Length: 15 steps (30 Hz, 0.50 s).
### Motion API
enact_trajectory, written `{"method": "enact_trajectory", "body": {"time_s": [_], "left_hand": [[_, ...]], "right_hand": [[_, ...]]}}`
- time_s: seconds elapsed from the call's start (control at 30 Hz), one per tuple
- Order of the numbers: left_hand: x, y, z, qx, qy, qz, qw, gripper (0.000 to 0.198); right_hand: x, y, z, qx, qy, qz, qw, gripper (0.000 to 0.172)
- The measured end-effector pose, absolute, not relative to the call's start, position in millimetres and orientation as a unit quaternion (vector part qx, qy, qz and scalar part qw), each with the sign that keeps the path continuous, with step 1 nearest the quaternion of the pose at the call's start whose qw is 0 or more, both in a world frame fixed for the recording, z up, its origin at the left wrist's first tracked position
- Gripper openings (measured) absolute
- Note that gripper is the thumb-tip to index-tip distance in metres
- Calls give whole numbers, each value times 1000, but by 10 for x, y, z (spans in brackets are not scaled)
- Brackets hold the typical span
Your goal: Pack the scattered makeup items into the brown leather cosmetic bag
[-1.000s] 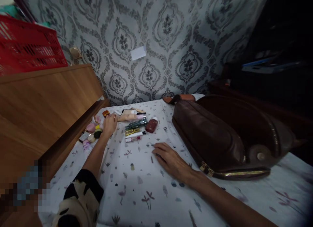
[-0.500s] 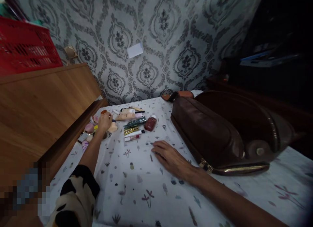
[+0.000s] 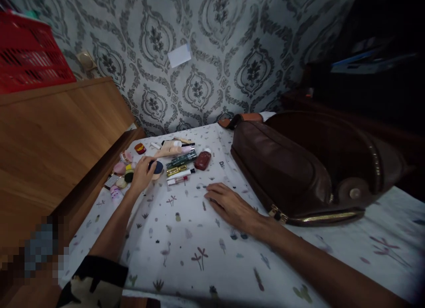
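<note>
My left hand (image 3: 142, 174) is at the left group of cosmetics, its fingers closed on the edge of a dark blue round powder puff (image 3: 156, 167) with a beige part beneath. Flat on the patterned white sheet (image 3: 189, 232), my right hand (image 3: 229, 204) rests with fingers stretched and holds nothing. Between the hands lie a dark green tube (image 3: 182, 159), a gold tube (image 3: 176, 170), a white tube with a black cap (image 3: 181, 174) and a dark red bottle (image 3: 202, 160). A small red jar (image 3: 140, 148) stands beyond my left hand.
An open brown leather bag (image 3: 279, 171) fills the right side. Small round items, including a pink one (image 3: 119, 167) and a purple one (image 3: 115, 193), lie beside the wooden panel (image 3: 76, 122). A red basket (image 3: 29, 55) stands upper left, before a patterned wall (image 3: 219, 51).
My left hand has moved from the red jar toward me, onto the dark blue puff. The red jar now shows uncovered. My right hand stays on the sheet, and the view has shifted slightly.
</note>
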State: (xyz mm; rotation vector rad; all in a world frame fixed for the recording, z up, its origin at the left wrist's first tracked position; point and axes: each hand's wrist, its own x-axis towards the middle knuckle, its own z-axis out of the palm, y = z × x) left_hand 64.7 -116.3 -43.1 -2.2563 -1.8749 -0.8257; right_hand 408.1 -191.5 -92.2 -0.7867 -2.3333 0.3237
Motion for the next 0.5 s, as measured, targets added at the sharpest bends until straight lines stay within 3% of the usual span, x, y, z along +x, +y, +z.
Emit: {"method": "enact_trajectory", "body": {"time_s": [0.5], "left_hand": [[761,-1794,-478,-706,-613,-338,-106,58]], "right_hand": [[4070,-1901,-952,-300,-891,130,315,21]]}}
